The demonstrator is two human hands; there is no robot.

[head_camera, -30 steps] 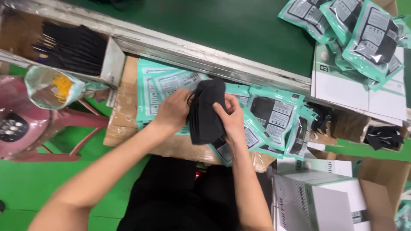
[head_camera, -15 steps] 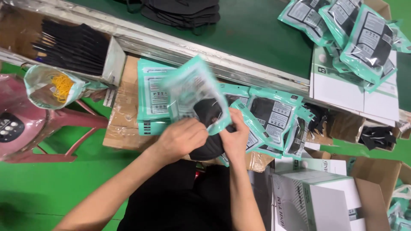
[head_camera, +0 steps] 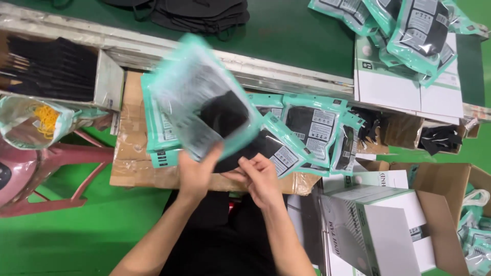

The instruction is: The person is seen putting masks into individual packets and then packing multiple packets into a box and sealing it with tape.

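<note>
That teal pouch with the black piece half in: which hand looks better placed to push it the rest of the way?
Probably the right hand: its fingers sit at the black piece by the opening, while the left hand holds the teal pouch.

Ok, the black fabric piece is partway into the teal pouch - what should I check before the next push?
1. Left hand holds the teal pouch at its lower edge: ok.
2. Right hand has its grip on the black fabric piece: ok.
3. Fabric fully inside the pouch: not ok, its lower part sticks out.
4. Fabric lying flat inside: cannot tell, the pouch is blurred.
5. Stack of empty pouches close by on the cardboard: ok.
</note>
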